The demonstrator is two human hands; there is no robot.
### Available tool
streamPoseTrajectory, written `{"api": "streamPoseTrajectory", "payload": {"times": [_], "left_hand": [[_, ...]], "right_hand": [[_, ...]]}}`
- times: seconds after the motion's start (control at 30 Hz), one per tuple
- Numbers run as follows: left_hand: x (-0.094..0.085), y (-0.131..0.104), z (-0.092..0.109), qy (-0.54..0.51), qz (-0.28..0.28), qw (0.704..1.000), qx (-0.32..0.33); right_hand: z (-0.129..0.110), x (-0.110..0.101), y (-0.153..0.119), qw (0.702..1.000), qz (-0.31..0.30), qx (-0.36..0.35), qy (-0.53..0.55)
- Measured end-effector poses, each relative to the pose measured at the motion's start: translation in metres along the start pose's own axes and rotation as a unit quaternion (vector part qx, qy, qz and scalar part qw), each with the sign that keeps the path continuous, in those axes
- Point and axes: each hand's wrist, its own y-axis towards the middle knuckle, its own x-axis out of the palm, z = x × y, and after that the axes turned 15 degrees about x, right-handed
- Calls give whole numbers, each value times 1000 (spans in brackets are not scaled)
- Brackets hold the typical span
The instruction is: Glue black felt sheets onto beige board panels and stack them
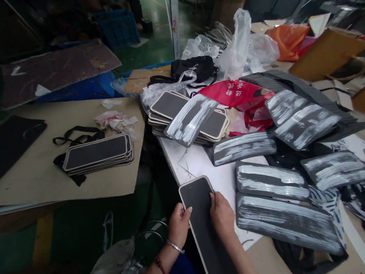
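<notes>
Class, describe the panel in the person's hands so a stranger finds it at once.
Find the table on the right, bearing white-streaked panels. By its near left edge, the left hand and right hand hold a long dark panel. Its visible face is pale-rimmed, unstreaked and, unlike the stacked panels, held.

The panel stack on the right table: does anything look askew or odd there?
Yes. One white-streaked panel lies slantwise across the pile of pale-edged dark panels, whose visible faces show no such streaks. The pile's edges are uneven too. The held panel shows no visible damage.
</notes>
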Motion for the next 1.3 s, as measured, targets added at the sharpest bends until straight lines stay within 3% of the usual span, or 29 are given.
{"api": "streamPoseTrajectory", "payload": {"times": [0.17,0.4,0.67,1.03,1.2,1.3], "left_hand": [[0,0,-6,15,2,1000,5],[-2,2,-6,27,-17,999,10],[-8,3,-6,41,-44,998,6],[-14,3,-10,32,-42,998,-23],[-17,4,-12,-8,-60,997,-39],[-17,3,-7,21,-70,997,-17]], "right_hand": [[-2,1,-1,999,4,3,-53],[-5,-9,4,998,-51,-12,-36],[-15,2,10,994,25,-14,-107],[-7,10,13,991,52,-44,-112],[-5,3,13,995,26,-46,-80],[-5,-4,13,999,-14,-40,-15]]}}
